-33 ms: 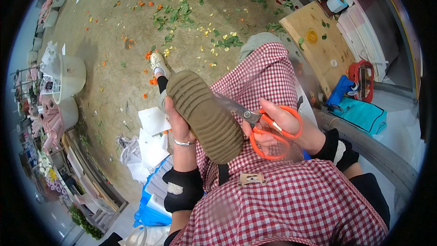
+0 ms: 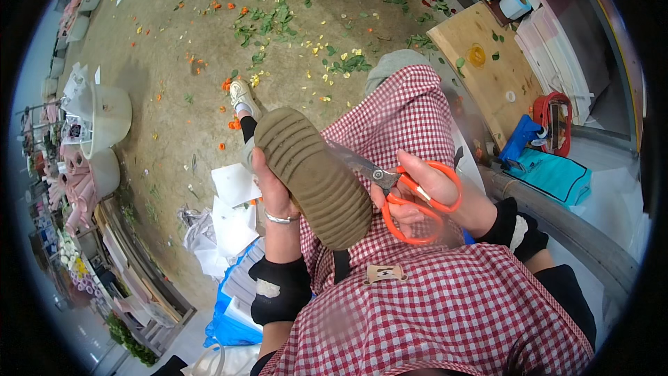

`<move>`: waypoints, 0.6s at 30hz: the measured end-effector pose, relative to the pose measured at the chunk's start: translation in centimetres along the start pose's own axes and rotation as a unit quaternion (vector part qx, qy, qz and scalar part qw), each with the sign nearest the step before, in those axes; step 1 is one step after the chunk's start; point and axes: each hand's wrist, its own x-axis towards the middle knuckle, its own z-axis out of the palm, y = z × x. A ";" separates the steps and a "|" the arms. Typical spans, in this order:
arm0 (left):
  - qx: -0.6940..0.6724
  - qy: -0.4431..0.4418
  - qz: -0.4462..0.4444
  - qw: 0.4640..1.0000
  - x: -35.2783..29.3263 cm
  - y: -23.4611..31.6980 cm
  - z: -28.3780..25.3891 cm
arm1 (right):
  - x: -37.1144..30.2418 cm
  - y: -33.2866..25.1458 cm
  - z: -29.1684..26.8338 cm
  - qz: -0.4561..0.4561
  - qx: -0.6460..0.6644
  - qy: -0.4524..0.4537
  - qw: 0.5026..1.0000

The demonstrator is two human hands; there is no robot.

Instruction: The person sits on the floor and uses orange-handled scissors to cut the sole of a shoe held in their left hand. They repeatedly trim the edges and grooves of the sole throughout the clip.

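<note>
My left hand (image 2: 273,191) grips a shoe (image 2: 316,177) by its left side, above my lap. The shoe's ridged brown sole faces up, so its upper is hidden. In my right hand (image 2: 435,184) is a pair of scissors (image 2: 378,175) with orange handles, fingers through and around the loops. Its blades point left toward the right edge of the sole. Their tips pass out of sight by the shoe, and I cannot tell whether they touch it. Beneath both lies a red-and-white checked apron (image 2: 410,306) over my legs.
Leaves and petals (image 2: 271,24) litter the floor. At right are a wooden board (image 2: 480,63), a blue spray-bottle head (image 2: 520,141), a teal packet (image 2: 553,175) and a metal rail (image 2: 577,226). White paper (image 2: 233,226) lies left of my lap; pale tubs (image 2: 111,118) stand farther left.
</note>
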 end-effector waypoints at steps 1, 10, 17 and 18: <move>0.011 0.005 0.014 1.000 -0.1 0.0 0.2 | 0.1 0.2 -0.2 -0.001 0.012 -0.009 1.000; 0.087 0.020 0.096 0.991 -0.8 -0.1 1.3 | 0.7 1.4 0.0 -0.038 0.037 -0.008 0.999; 0.111 0.022 0.151 0.982 -0.6 -0.9 0.9 | 1.1 2.5 1.3 -0.081 0.005 0.048 0.996; 0.110 0.025 0.158 0.981 -0.5 -1.1 1.0 | 1.2 2.5 1.6 -0.084 -0.013 0.067 0.994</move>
